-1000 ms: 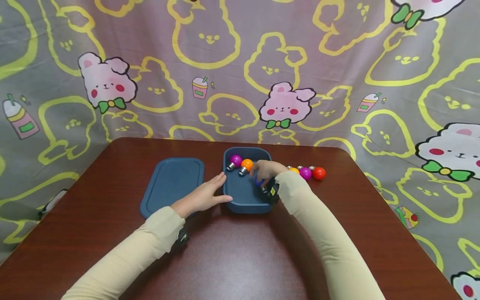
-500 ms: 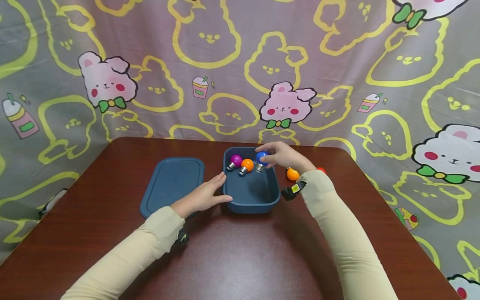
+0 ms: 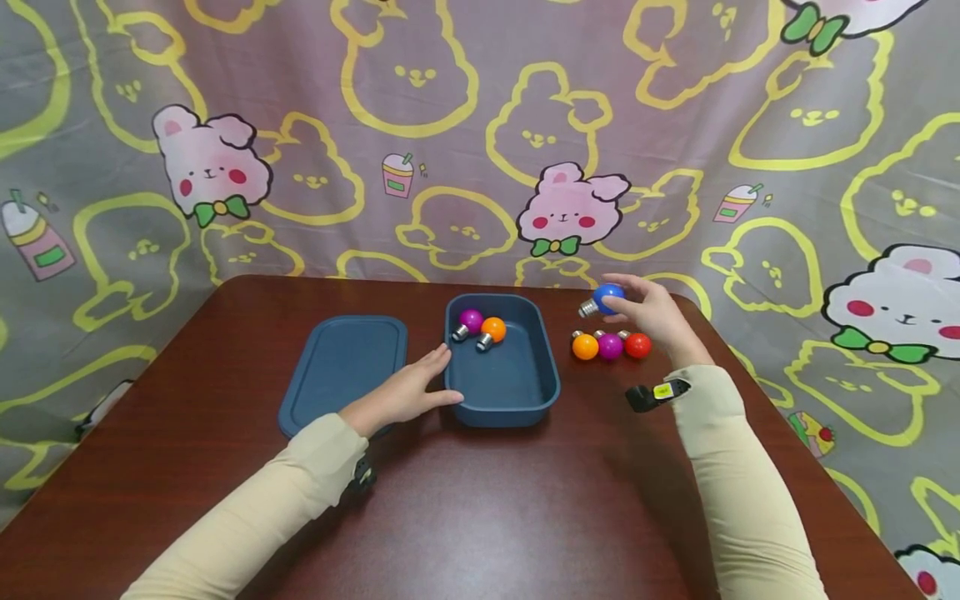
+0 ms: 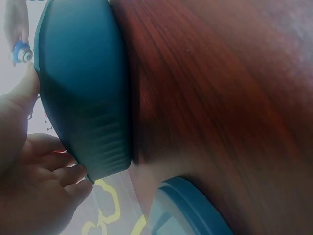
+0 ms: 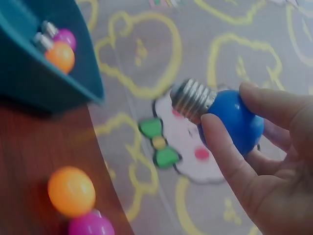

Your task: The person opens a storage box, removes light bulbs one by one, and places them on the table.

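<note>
My right hand (image 3: 656, 317) grips a blue light bulb (image 5: 235, 122) by its round glass, its metal screw base pointing left. It holds the bulb in the air, beyond a short row on the table: an orange bulb (image 3: 585, 347), a purple bulb (image 3: 611, 347) and a red bulb (image 3: 638, 346). My left hand (image 3: 401, 394) rests its straight fingers on the left rim of a blue-grey box (image 3: 557, 387). Inside that box, toward the back left, lie another purple bulb (image 3: 471, 320) and another orange bulb (image 3: 492, 329).
A blue-grey lid (image 3: 348, 367) lies flat on the brown table (image 3: 480, 508), left of the box. Behind the table's far edge hangs a patterned cloth (image 3: 450, 150).
My right hand has lifted the blue bulb out of the box and carried it right, over to the bulb row. My left hand stays at the box rim.
</note>
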Tool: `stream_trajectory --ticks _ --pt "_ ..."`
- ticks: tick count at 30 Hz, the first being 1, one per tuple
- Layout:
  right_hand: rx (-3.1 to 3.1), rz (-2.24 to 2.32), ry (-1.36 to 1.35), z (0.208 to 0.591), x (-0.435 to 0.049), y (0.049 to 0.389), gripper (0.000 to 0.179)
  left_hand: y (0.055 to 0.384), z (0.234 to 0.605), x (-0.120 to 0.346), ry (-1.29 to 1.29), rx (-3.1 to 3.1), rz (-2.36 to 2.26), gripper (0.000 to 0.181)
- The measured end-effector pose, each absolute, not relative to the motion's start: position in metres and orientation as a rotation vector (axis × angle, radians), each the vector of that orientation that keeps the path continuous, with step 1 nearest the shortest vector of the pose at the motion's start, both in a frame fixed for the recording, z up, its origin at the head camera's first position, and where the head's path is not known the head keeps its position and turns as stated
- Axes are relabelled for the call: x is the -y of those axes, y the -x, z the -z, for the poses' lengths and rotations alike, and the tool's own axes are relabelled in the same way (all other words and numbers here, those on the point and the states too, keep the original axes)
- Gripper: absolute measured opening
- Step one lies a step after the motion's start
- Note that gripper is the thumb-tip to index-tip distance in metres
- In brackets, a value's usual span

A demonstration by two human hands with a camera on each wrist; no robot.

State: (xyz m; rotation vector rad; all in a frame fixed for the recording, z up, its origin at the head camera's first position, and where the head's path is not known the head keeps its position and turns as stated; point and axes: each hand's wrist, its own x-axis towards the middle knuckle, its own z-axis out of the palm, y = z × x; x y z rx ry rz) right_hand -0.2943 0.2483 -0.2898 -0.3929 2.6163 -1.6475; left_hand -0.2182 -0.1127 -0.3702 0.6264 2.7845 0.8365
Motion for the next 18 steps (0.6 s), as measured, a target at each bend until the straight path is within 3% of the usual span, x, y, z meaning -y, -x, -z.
stream_trajectory --ticks 11,18 --pt "-2.331 2.272 0.168 0.319 -0.317 0.301 0.048 0.219 0.371 0.114 -0.63 -2.786 -0.843 0.085" --pt "-2.292 2.386 -0.151 0.346 -0.339 0.303 0.057 0.218 0.37 0.112 -0.626 -2.78 -0.844 0.084"
